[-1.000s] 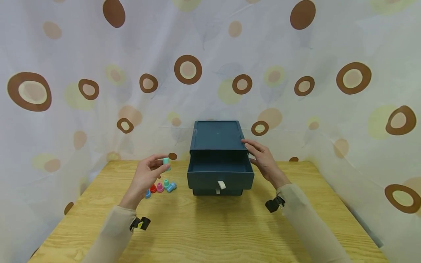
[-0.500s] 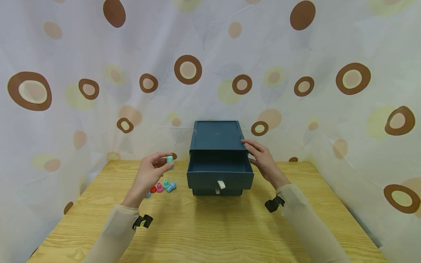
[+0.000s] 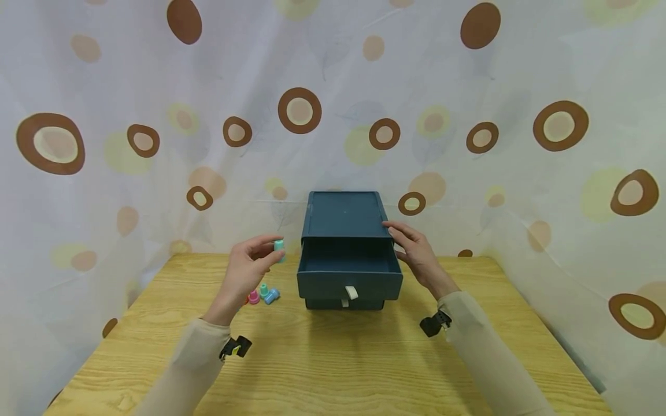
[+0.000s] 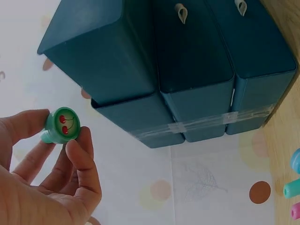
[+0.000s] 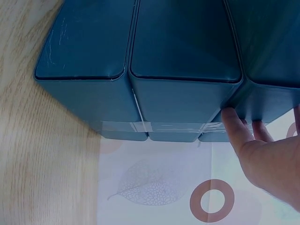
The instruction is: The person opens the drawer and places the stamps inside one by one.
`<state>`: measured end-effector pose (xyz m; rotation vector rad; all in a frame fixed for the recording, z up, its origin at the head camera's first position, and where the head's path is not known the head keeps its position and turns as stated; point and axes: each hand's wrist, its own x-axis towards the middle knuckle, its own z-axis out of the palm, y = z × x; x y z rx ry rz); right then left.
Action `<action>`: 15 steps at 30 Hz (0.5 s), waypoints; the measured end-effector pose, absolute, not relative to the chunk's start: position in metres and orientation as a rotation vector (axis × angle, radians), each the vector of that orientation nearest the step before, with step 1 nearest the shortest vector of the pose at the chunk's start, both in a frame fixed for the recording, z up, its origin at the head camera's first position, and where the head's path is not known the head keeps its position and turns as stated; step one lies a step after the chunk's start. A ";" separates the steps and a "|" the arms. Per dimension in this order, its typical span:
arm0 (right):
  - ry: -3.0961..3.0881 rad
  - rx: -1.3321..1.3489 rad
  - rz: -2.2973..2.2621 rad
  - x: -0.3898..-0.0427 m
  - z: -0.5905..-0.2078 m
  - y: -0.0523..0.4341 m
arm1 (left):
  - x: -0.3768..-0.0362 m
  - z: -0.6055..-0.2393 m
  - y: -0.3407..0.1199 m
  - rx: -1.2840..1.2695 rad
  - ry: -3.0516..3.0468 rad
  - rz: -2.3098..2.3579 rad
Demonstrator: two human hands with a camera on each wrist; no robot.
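Observation:
My left hand [image 3: 243,274] pinches a small mint-green stamp [image 3: 279,247] between thumb and fingers, held up in the air just left of the drawer unit. Two red cherries show on its round end [image 4: 65,124] in the left wrist view. The dark blue drawer unit [image 3: 343,214] stands at the back of the table, its top drawer [image 3: 322,285] pulled out. No contents show inside that drawer. My right hand [image 3: 420,257] rests against the unit's right side, fingertips at the upper edge. In the right wrist view its extended thumb [image 5: 234,126] presses the side wall.
Several more stamps stand or lie left of the unit: a pink stamp [image 3: 253,297], a green stamp [image 3: 263,290] and a blue stamp [image 3: 272,296] on its side. Clear tape [image 4: 178,126] runs along the unit's side. A patterned cloth [image 3: 333,156] hangs behind the wooden table [image 3: 333,364].
My left hand has moved right and slightly up with the stamp, closer to the pulled-out drawer. The right hand and the drawer unit stay where they were.

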<state>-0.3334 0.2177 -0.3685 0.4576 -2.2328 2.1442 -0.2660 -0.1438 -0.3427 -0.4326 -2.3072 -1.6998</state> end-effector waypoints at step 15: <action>-2.233 0.464 2.146 -0.332 -0.368 0.218 | -0.265 -0.351 -0.120 -0.485 -2.169 -1.760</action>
